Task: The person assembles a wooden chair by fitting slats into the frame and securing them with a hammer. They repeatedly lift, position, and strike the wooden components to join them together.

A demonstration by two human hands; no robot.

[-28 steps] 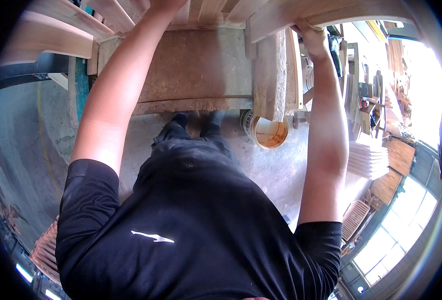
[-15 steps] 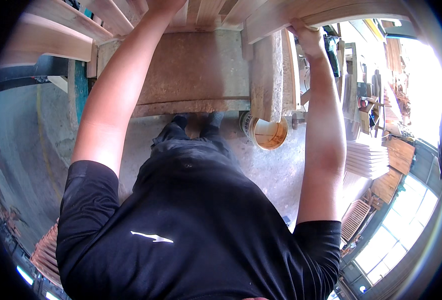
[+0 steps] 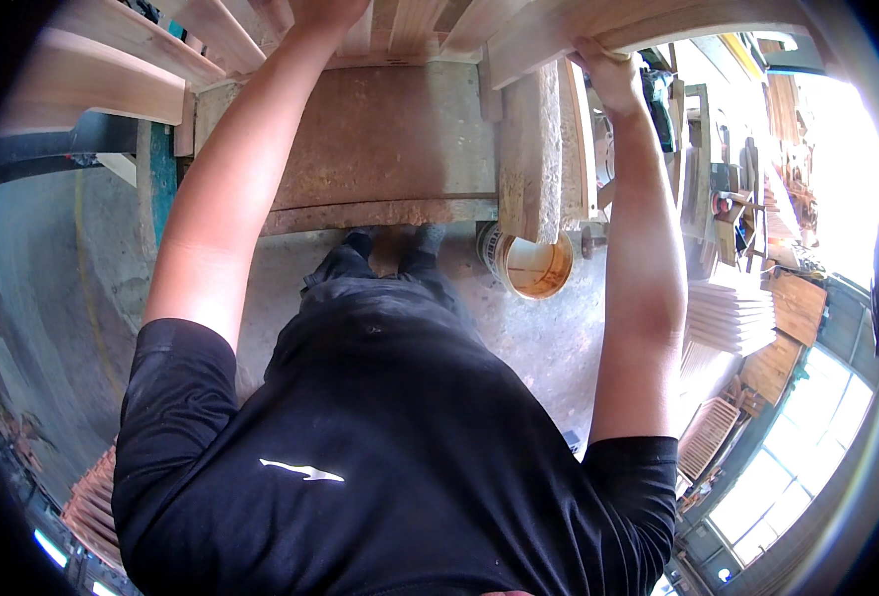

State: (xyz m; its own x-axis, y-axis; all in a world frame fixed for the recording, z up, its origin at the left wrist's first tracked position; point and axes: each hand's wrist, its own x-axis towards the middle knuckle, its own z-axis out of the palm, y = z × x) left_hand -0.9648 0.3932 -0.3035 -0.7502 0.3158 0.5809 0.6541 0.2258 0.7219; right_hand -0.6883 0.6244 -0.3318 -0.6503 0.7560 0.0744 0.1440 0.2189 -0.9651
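Observation:
A slatted wooden frame [image 3: 415, 25] of pale timber spans the top of the view above a workbench [image 3: 390, 134]. My right hand [image 3: 608, 72] grips the lower edge of its thick right-hand rail [image 3: 648, 27], with part of the fingers behind the wood. Over the slats, my left hand [image 3: 332, 8] reaches to the top edge of the view. Its fingers are cut off there, so what it touches is hidden. Both arms are stretched forward.
A bucket [image 3: 539, 266] with brown-stained insides stands on the floor beside the rough bench end [image 3: 531, 159]. Stacked pale boards [image 3: 728, 316] lie to the right. Wide slats [image 3: 92, 84] jut out at the upper left, above a teal post [image 3: 161, 174].

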